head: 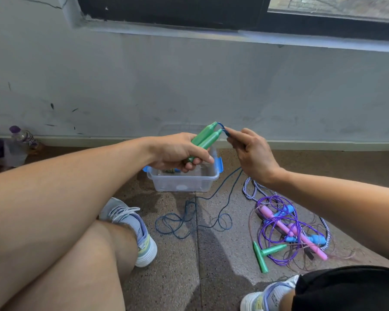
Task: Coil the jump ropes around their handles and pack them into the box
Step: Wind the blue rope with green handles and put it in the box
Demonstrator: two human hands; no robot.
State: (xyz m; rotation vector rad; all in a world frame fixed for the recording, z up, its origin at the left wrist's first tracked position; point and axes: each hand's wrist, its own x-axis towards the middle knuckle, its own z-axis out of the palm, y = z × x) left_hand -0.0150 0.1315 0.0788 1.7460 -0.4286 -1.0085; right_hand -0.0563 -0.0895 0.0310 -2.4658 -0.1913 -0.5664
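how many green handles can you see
4. Two green handles are held side by side in the left hand above the box. Two more lie crossed on the floor in the rope pile; others may be hidden underneath.

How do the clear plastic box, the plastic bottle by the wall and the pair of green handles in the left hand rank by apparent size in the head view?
1. clear plastic box
2. pair of green handles, held nearer the camera, so unsure
3. plastic bottle, farthest away

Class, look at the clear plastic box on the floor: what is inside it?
The clear box holds at least one small greenish item near its back. The left hand, gripping the green handles, covers most of the interior, so anything else inside is hidden.
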